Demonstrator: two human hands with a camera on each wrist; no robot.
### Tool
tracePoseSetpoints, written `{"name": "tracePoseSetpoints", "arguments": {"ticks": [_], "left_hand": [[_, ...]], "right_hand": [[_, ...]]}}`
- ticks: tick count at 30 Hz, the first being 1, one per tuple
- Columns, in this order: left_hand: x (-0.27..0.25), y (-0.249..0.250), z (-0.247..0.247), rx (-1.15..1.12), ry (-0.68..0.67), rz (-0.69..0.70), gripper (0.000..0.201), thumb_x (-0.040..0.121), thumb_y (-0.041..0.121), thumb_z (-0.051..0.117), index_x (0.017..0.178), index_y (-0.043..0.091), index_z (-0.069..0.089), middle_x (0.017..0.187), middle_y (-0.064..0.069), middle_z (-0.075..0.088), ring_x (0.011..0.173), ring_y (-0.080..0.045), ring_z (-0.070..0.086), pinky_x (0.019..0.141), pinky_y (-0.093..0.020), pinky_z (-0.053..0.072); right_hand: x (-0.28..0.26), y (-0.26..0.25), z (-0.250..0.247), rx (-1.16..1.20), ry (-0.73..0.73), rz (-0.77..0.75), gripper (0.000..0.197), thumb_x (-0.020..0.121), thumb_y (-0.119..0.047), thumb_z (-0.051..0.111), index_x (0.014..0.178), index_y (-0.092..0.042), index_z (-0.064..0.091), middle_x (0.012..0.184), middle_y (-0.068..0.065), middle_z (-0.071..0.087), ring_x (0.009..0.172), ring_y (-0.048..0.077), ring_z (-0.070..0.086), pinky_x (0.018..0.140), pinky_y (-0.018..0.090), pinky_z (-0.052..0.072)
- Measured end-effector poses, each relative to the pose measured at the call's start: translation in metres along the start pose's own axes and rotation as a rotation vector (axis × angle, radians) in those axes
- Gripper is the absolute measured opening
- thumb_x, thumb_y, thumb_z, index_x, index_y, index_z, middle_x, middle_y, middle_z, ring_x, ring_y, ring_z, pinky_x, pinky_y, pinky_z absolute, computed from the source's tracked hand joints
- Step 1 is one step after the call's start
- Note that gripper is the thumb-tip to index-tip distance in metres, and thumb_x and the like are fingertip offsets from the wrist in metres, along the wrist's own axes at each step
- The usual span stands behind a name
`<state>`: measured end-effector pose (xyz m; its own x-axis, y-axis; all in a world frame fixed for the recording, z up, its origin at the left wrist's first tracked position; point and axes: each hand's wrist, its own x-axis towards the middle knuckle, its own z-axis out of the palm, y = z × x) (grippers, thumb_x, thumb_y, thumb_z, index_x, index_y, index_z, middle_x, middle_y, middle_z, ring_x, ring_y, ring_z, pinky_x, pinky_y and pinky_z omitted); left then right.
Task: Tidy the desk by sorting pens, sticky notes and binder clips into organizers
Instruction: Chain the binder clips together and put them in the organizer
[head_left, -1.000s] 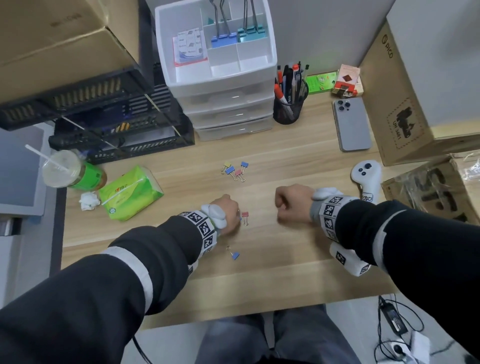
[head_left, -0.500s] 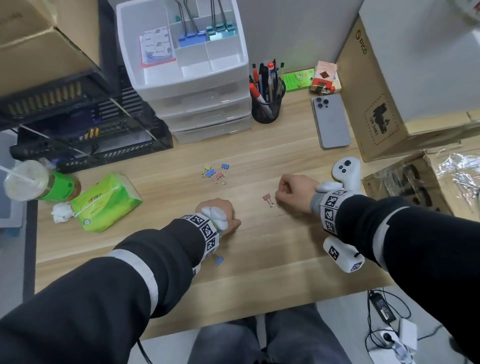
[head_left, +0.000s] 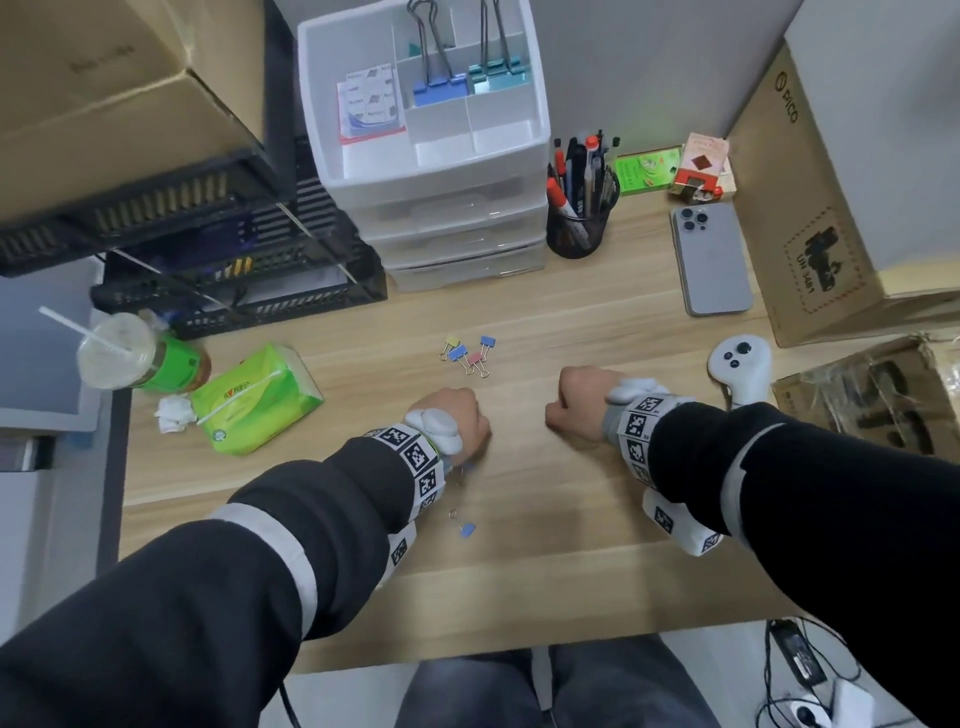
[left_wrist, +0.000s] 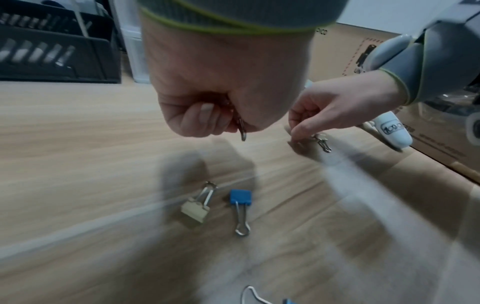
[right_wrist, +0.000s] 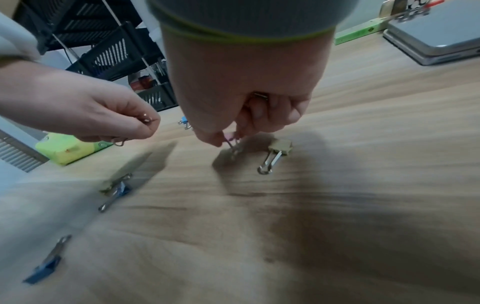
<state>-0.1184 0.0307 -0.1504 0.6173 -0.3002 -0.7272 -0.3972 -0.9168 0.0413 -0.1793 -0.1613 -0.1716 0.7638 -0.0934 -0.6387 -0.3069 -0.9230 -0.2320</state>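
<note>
Your left hand (left_wrist: 221, 82) has its fingers curled round a binder clip (left_wrist: 241, 129), your right hand (right_wrist: 241, 86) pinches a pink clip (right_wrist: 231, 142) on the desk (head_left: 545, 322), and four loose clips (head_left: 470, 353) lie at 12 o'clock.

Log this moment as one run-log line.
left hand: holds clips | right hand: pinching pink clip off desk | loose clips remain

Black sleeves (head_left: 218, 587), grey stripes, marker-printed wristbands (head_left: 636, 431)
</note>
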Motion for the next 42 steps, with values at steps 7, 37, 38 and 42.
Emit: {"name": "tracePoseSetpoints", "arguments": {"ticks": [7,37,38,42], "left_hand": [[0.004,-0.032,-0.012,-0.016,0.083,-0.086,0.023,0.1,0.012,0.046,0.115,0.003,0.061,0.099,-0.006,0.062,0.081,-0.024,0.056,0.071,-0.029,0.04],[0.006,-0.098,0.005,-0.256,0.108,-0.003,0.026,0.092,0.007,0.042,0.104,0.012,0.065,0.106,-0.009,0.07,0.095,-0.03,0.065,0.08,-0.034,0.052],[0.006,-0.099,0.006,-0.252,0.106,-0.001,0.026,0.092,0.007,0.043,0.104,0.012,0.065,0.106,-0.009,0.07,0.095,-0.03,0.065,0.08,-0.034,0.052],[0.005,-0.104,0.01,-0.234,0.082,0.007,0.026,0.092,0.009,0.043,0.104,0.012,0.066,0.107,-0.009,0.07,0.095,-0.03,0.065,0.081,-0.035,0.054]], "right_hand": [[0.011,-0.03,-0.027,0.949,-0.18,0.109,0.023,0.092,-0.024,0.048,0.074,-0.011,0.05,0.061,0.008,0.054,0.04,0.017,0.043,0.043,0.02,0.028],[0.083,-0.074,-0.013,0.202,0.086,-0.223,0.026,0.077,-0.029,0.074,0.101,-0.026,0.063,0.081,-0.007,0.062,0.079,0.021,0.062,0.071,0.03,0.049],[0.083,-0.074,-0.01,0.188,0.101,-0.23,0.023,0.079,-0.027,0.073,0.099,-0.026,0.062,0.081,-0.007,0.062,0.079,0.021,0.062,0.069,0.03,0.048],[0.082,-0.077,-0.003,0.163,0.123,-0.237,0.006,0.083,-0.022,0.066,0.087,-0.021,0.061,0.084,-0.005,0.066,0.08,0.023,0.065,0.064,0.028,0.045]]}}
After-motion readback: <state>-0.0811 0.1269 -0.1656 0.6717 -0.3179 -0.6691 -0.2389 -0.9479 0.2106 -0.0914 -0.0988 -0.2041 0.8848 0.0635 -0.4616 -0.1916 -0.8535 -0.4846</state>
